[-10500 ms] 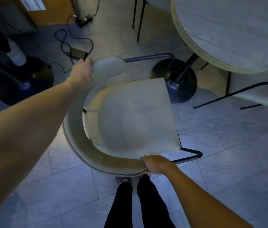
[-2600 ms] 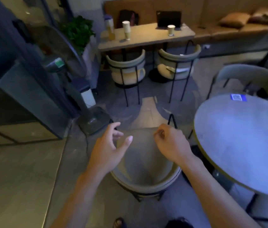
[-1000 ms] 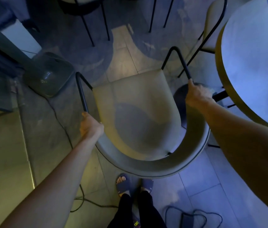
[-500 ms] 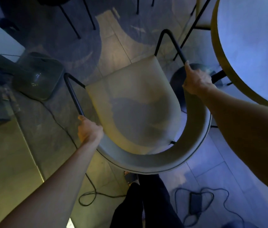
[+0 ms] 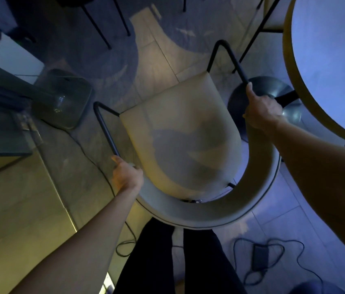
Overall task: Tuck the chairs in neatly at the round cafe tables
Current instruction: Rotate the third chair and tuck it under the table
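Note:
A beige chair (image 5: 180, 134) with a curved backrest and black metal arm tubes stands right in front of my legs, seen from above. My left hand (image 5: 126, 175) is closed around the left end of the backrest where the black tube begins. My right hand (image 5: 260, 110) grips the right arm tube at the other end. The round cafe table (image 5: 332, 66) fills the upper right, and its dark dome base (image 5: 271, 90) shows just beyond my right hand. The chair's seat faces away from me, left of the table.
A grey fan base (image 5: 61, 100) with a cord sits on the floor to the left. A power adapter (image 5: 259, 258) with looped cable lies at the lower right. Legs of another chair (image 5: 258, 32) stand by the table's far side. Glass panel at the left edge.
Both hands keep their grip on the chair. The chair has shifted a little toward me and to the right, closer to the table base.

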